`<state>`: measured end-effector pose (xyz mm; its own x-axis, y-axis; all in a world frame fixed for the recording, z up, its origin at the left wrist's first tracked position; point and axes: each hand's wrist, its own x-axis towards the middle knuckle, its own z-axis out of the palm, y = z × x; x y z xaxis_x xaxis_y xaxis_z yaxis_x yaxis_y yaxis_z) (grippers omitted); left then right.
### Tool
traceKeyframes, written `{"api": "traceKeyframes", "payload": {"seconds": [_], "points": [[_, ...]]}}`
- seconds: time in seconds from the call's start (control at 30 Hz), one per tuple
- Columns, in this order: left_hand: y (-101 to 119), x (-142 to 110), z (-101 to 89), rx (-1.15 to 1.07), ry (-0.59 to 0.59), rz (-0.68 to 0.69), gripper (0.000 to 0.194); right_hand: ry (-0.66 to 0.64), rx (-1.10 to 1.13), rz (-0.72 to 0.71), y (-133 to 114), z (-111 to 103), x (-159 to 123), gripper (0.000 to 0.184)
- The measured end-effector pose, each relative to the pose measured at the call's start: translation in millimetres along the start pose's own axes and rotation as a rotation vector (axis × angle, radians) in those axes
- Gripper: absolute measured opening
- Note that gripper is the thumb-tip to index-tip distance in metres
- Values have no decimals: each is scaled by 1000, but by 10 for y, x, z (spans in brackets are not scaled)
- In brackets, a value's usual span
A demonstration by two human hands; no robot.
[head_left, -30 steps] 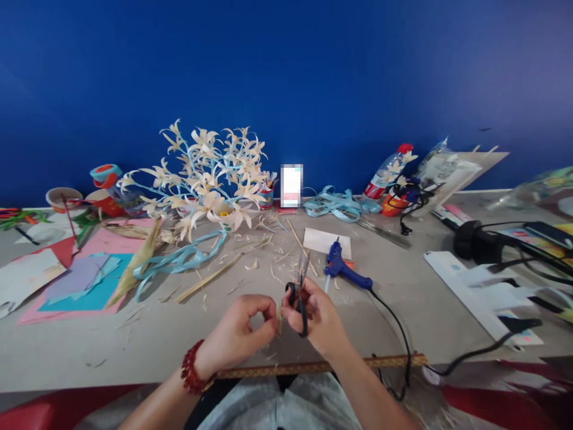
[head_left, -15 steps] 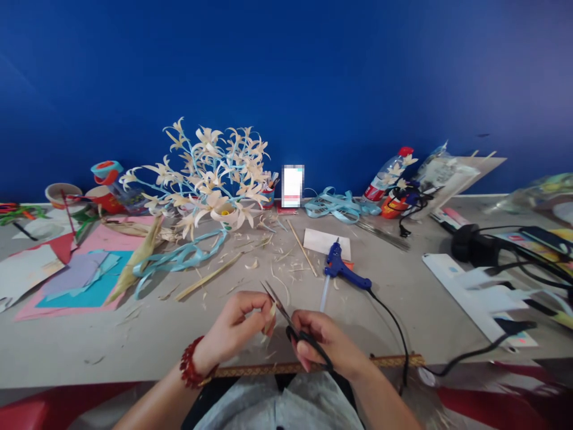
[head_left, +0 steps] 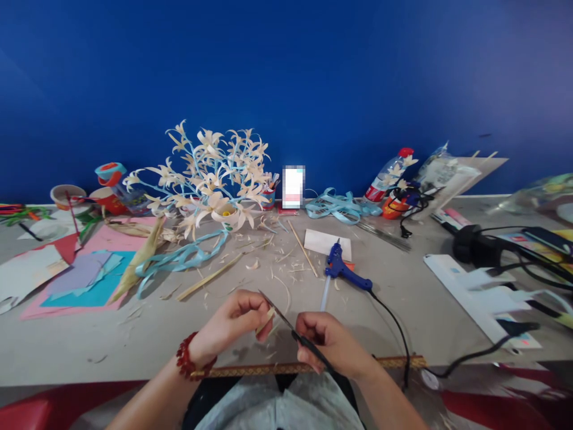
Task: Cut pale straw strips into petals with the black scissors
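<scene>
My right hand (head_left: pixel 329 343) grips black-handled scissors (head_left: pixel 286 322), blades pointing up and left and closed on a small pale straw strip (head_left: pixel 267 318). My left hand (head_left: pixel 233 327), with a red bead bracelet at the wrist, pinches that strip between thumb and fingers. Both hands are over the near edge of the grey table (head_left: pixel 134 340), just above a patterned trim band (head_left: pixel 250 371). Pale shavings (head_left: pixel 268 263) lie scattered on the table beyond the hands.
A blue glue gun (head_left: pixel 342 269) with a black cord lies just beyond my right hand. A pale flower spray with blue stems (head_left: pixel 210 179), blue ribbon (head_left: pixel 179 258), coloured paper (head_left: pixel 85 278), cups (head_left: pixel 105 191), a bottle (head_left: pixel 387 170), and a black device with cables (head_left: pixel 477 248) crowd the table.
My right hand turned the scissors from pointing up to lying slanted toward the left, and the blades came onto the strip held in my left hand. Both hands dropped slightly nearer.
</scene>
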<state>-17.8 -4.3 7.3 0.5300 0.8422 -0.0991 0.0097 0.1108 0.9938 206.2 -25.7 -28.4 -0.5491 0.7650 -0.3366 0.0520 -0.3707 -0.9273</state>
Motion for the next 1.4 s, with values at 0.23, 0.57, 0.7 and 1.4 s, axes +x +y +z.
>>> {"api": "traceKeyframes", "payload": {"seconds": [0.23,0.57,0.7,1.4], "points": [[43,26,-106,-28,-43,-33,34,274,-450,-93,-65,-209,4,43],[117,30,-140,106,3,11,28,410,-1506,-76,-265,-119,212,21],[110,-1,-140,117,11,23,24,325,-1428,-46,-224,-161,287,27],[46,-5,17,322,199,206,19,169,-731,-614,-595,52,287,7]]}}
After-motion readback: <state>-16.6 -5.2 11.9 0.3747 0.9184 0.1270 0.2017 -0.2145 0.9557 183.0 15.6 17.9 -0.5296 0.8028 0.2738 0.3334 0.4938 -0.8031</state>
